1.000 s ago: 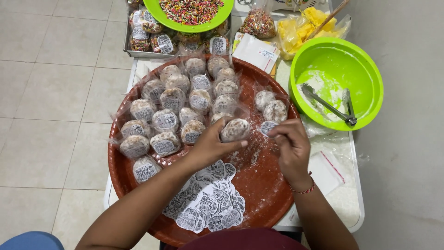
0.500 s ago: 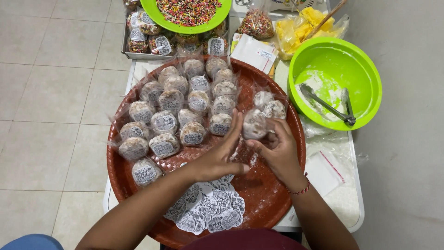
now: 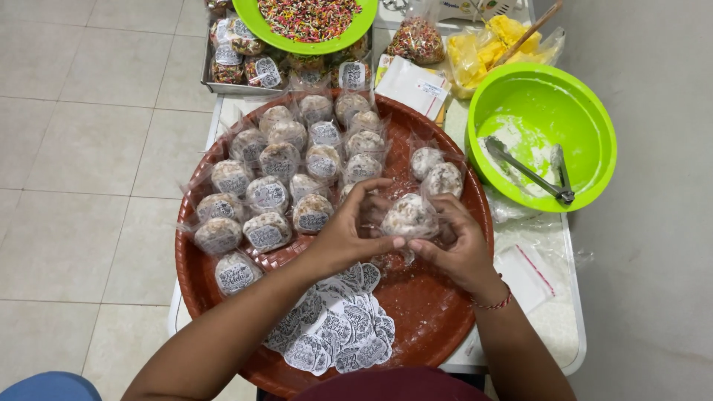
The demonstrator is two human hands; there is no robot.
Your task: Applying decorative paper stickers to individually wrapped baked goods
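Over the middle of the big brown tray [image 3: 223,297], both hands hold one wrapped ball [image 3: 407,215]. The left hand [image 3: 349,234] curls around its left side, and the right hand [image 3: 453,245] pinches the clear wrap under it. The ball looks light, soft and crumbly, and the wrap looks slippery. Hold it gently by the sides, not squeezing. More wrapped balls [image 3: 267,194] sit to the left, stickers [image 3: 338,334] lie near.

Two green bowls [image 3: 542,134], one round tray [image 3: 438,327], one tongs [image 3: 527,171]
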